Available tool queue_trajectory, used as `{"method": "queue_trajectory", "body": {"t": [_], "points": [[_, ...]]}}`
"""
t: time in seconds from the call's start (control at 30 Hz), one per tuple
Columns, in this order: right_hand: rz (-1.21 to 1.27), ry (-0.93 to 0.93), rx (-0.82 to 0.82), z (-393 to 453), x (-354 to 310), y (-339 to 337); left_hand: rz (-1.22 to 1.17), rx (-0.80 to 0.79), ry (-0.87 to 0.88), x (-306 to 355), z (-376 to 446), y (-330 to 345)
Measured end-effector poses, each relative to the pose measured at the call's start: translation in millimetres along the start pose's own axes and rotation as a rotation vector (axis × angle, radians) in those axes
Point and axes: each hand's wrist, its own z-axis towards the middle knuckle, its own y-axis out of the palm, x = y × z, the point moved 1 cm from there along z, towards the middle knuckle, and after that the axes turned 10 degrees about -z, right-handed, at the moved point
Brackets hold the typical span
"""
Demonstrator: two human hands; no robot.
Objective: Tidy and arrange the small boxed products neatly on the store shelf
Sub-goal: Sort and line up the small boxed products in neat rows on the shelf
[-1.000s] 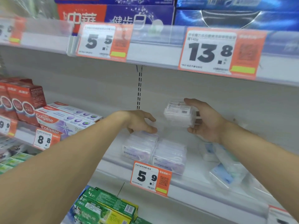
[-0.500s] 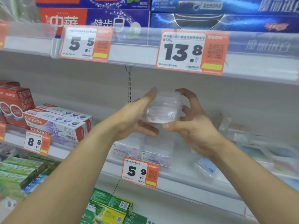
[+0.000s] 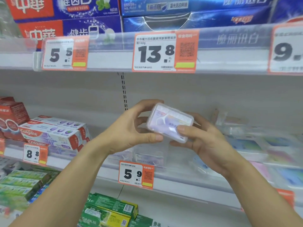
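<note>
Left hand and right hand, 2 grips curled around 1 clear floss box, hold it above 2 similar boxes on the shelf.

The floss box, between both hands (off the shelf), is above two shelved boxes.
</note>
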Motion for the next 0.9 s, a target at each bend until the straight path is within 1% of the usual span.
{"method": "queue_trajectory", "body": {"t": [0.07, 0.1, 0.17, 0.2, 0.23, 0.27, 0.3, 0.33, 0.4, 0.43, 0.47, 0.5, 0.53, 0.6, 0.63, 0.67, 0.73, 0.8, 0.83, 0.9], "points": [[0.059, -0.002, 0.080, -0.1, -1.0, -1.9, -0.033, -0.008, -0.052, 3.2, 0.9, 2.4], [0.093, -0.013, 0.132, 1.1, -1.5, -2.4, -0.083, 0.044, -0.076, 4.3, 2.5, 3.6], [0.220, -0.080, 0.283, 4.6, -0.9, 0.3, -0.130, 0.158, -0.113, 4.9, 6.6, 5.9], [0.319, -0.136, 0.367, 6.5, -1.0, 3.2, -0.095, 0.168, -0.130, 3.7, 9.4, 7.4], [0.409, -0.196, 0.415, 8.2, -0.9, 7.4, -0.041, 0.140, -0.153, 2.4, 11.7, 10.8], [0.466, -0.237, 0.406, 9.5, 0.6, 12.8, 0.000, 0.110, -0.168, 1.0, 14.1, 16.2], [0.489, -0.243, 0.347, 10.8, 3.7, 18.1, 0.002, 0.098, -0.169, -0.8, 16.3, 22.2], [0.477, -0.213, 0.268, 11.3, 5.4, 23.1, -0.047, 0.122, -0.169, -3.3, 19.3, 27.1], [0.372, -0.120, 0.164, 13.4, 6.8, 24.6, -0.162, 0.209, -0.185, -7.3, 25.7, 32.4], [0.328, -0.098, 0.163, 15.6, 6.4, 22.4, -0.130, 0.227, -0.183, -6.8, 27.7, 32.4], [0.307, -0.088, 0.198, 18.8, 6.0, 19.5, 0.012, 0.225, -0.176, -5.7, 28.8, 29.8], [0.276, -0.084, 0.261, 21.9, 4.7, 16.6, 0.183, 0.223, -0.162, -6.2, 29.1, 24.6], [0.181, -0.081, 0.356, 27.2, 5.1, 12.6, 0.333, 0.258, -0.140, -7.0, 28.0, 17.0], [-0.188, -0.086, 0.546, 40.7, 7.2, 6.1, 0.494, 0.409, -0.079, -13.6, 23.7, -3.5], [-0.358, -0.094, 0.588, 49.0, 10.1, 4.0, 0.566, 0.460, -0.057, -19.7, 20.1, -13.5], [-0.473, -0.106, 0.586, 57.5, 14.5, 3.1, 0.661, 0.472, -0.072, -28.2, 17.5, -22.7], [-0.601, -0.124, 0.511, 72.9, 26.2, 4.7, 0.825, 0.402, -0.195, -47.6, 11.7, -39.3], [-0.692, -0.121, 0.412, 85.5, 35.9, 6.4, 0.855, 0.329, -0.345, -59.3, 5.3, -50.2], [-0.740, -0.116, 0.358, 89.3, 37.6, 7.2, 0.842, 0.311, -0.385, -62.6, 3.4, -53.9], [-0.810, -0.092, 0.249, 93.9, 38.9, 7.4, 0.808, 0.285, -0.402, -64.9, 2.7, -58.3]]}}
